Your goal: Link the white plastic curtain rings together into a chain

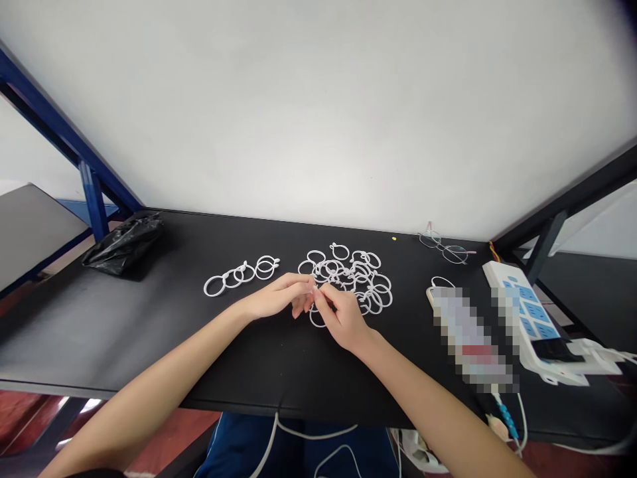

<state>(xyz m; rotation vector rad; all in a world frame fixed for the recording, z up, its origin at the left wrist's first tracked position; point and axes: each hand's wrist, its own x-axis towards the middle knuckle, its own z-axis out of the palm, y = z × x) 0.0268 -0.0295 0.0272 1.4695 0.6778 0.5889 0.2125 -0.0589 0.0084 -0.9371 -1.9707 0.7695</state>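
Observation:
On the black table [149,345] lies a heap of loose white plastic rings [365,275]. To its left, a short chain of linked white rings [239,275] is laid out. My left hand [279,297] and my right hand [341,315] meet at the near edge of the heap. Both pinch a white ring [317,307] between their fingertips, and part of that ring hangs below the fingers.
A crumpled black plastic bag [124,244] sits at the table's far left. Wire-framed glasses [445,247] lie at the back right. A white power strip [530,318] with cables and a blurred flat object [468,338] occupy the right side. Behind stands a white wall.

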